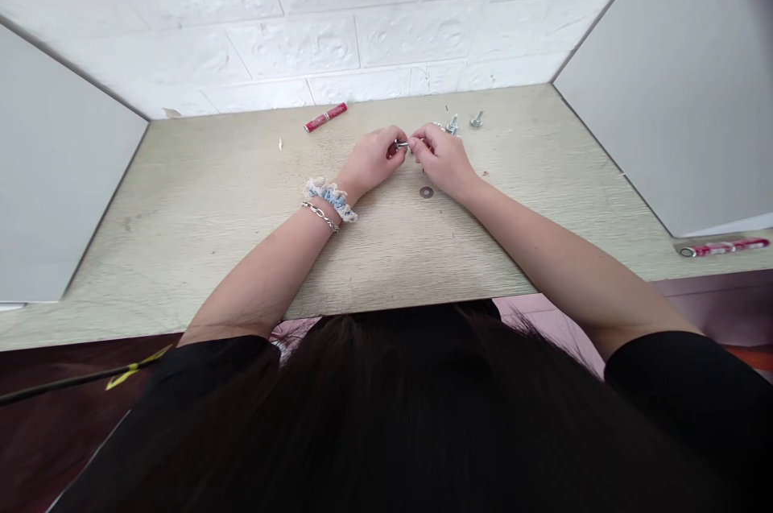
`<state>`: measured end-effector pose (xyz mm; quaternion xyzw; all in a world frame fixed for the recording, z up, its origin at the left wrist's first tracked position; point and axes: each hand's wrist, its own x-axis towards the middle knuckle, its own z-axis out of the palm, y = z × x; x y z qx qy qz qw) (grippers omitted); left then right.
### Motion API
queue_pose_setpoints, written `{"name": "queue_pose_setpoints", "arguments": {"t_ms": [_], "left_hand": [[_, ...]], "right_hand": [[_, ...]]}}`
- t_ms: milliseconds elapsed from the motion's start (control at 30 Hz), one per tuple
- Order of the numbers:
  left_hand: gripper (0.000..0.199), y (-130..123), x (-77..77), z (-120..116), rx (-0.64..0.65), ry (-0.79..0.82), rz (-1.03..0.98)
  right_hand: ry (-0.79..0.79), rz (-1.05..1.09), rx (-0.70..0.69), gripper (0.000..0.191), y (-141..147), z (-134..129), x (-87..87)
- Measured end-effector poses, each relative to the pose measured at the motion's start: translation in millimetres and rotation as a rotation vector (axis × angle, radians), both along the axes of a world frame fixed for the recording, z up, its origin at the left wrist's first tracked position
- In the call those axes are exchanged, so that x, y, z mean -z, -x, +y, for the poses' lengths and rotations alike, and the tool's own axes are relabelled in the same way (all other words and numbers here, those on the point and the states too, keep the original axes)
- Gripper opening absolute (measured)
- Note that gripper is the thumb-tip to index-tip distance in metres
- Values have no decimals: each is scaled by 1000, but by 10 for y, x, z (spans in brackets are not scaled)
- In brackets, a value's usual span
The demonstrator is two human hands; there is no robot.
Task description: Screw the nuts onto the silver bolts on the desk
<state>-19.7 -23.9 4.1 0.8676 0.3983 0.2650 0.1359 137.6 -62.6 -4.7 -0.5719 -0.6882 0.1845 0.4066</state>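
Seemingly fitting a metal piece [401, 145], clasped in curled left hand [371, 158], with close-drawn right hand [444, 159] (exact hold unclear); next, align steadily.

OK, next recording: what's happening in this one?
A person is handling a small metal part over a table. The left hand grips it, and the right hand has its fingertips at the part's end; whether they pinch it too is hard to tell. A washer lies flat just nearer the person, and some bolts sit beyond the right hand. A red tube lies farther back on the left.
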Motion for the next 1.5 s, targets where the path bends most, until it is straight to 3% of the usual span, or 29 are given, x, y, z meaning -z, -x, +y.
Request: {"name": "queue_pose_setpoints", "arguments": {"t_ms": [167,300,467,633,833,1033,1267,1500], "left_hand": [[12,-12,-11,-26,43,-12,14],[12,-18,-16,-35,61,-17,16],[13,-13,-11,-23,24,-16,12],[15,-11,11,-3,-12,-12,18],[16,-10,6,-1,-14,1,25],[14,-11,0,-3,-25,-6,7],[14,-3,9,6,-8,-8,9],[16,-4,20,14,-28,-5,5]], "right_hand": [[-10,-24,9,47,-10,14,9],[-13,-2,23,54,-6,20,23],[-5,8,40,40,1,14,24],[11,37,-29,20,5,17,51],[10,0,-73,21,-9,42,89],[13,-14,-22,13,-3,23,49],[23,-102,-34,40,24,-5,-9],[-22,2,-5,20,27,-17,18]]}}
